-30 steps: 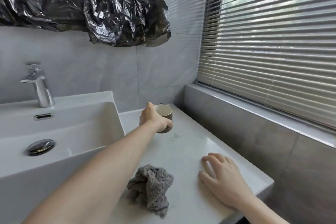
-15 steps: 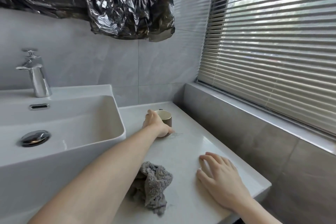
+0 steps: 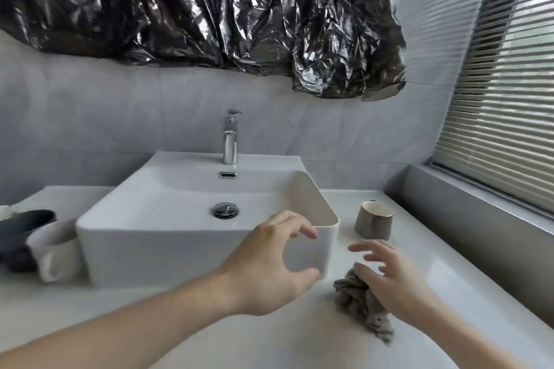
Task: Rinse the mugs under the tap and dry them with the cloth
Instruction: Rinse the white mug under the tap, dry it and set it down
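A small grey-brown mug [image 3: 373,220] with a pale inside stands upright on the white counter, right of the white basin [image 3: 207,234]. The chrome tap [image 3: 230,141] rises behind the basin; no water runs. Left of the basin stand a white mug [image 3: 52,252] and a dark mug [image 3: 21,223], both blurred. A crumpled grey cloth [image 3: 359,299] lies on the counter at the front right. My left hand [image 3: 269,263] hovers in front of the basin's right corner, fingers spread, holding nothing. My right hand [image 3: 389,275] is over the cloth, fingers spread and loose.
Crinkled black plastic sheet [image 3: 209,6] hangs on the tiled wall above the basin. A grey ledge [image 3: 479,219] and window blinds [image 3: 509,99] bound the counter on the right. The counter [image 3: 269,338] runs in front of the basin.
My left hand set the grey-brown mug down at the back right and drew back, empty. My right hand lifted off the counter to above the cloth. My view swung left to face the basin.
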A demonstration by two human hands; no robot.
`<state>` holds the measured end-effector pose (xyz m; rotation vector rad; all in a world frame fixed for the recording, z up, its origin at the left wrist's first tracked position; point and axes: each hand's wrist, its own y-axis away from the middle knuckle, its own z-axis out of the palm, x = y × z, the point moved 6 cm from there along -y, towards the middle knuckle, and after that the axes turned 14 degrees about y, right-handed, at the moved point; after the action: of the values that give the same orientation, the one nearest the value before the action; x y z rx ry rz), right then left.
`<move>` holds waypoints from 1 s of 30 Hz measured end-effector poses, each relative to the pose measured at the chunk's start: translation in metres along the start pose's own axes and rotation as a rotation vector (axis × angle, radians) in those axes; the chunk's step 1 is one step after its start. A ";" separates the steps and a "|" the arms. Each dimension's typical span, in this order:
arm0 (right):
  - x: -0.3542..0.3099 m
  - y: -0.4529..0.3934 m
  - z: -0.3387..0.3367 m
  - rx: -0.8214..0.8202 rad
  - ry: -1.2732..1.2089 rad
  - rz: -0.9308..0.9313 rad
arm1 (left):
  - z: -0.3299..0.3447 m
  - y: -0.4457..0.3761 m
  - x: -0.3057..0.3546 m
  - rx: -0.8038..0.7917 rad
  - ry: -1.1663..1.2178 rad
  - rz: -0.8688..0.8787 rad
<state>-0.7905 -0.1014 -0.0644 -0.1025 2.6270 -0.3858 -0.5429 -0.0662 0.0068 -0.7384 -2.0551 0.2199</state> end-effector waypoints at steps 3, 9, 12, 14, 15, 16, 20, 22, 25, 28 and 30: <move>-0.079 -0.001 0.027 -0.079 -0.060 -0.154 | -0.063 0.067 -0.027 0.101 -0.052 -0.081; -0.198 -0.002 0.078 -0.140 -0.081 -0.382 | -0.183 0.177 -0.078 0.400 -0.109 -0.265; -0.243 -0.004 0.099 -0.140 -0.069 -0.481 | -0.229 0.212 -0.114 0.512 -0.105 -0.360; -0.266 -0.007 0.108 -0.096 -0.013 -0.527 | -0.251 0.226 -0.143 0.609 -0.048 -0.448; -0.275 -0.008 0.112 -0.070 0.024 -0.538 | -0.258 0.230 -0.157 0.654 -0.014 -0.503; -0.282 -0.010 0.115 -0.050 0.051 -0.537 | -0.262 0.230 -0.172 0.685 0.017 -0.564; -0.293 -0.012 0.125 -0.036 0.122 -0.523 | -0.253 0.216 -0.222 0.726 0.201 -0.759; -0.291 -0.013 0.124 -0.044 0.127 -0.522 | -0.243 0.204 -0.238 0.753 0.317 -0.760; -0.287 -0.015 0.119 -0.080 0.078 -0.520 | -0.235 0.194 -0.247 0.824 0.418 -0.722; -0.285 -0.017 0.112 -0.110 0.053 -0.517 | -0.235 0.194 -0.247 0.922 0.479 -0.698; -0.282 -0.021 0.105 -0.093 0.031 -0.525 | -0.242 0.202 -0.240 1.016 0.488 -0.665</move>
<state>-0.4921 -0.1082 -0.0199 -0.8316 2.6193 -0.4367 -0.1639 -0.0729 -0.1107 0.4761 -1.3446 0.5648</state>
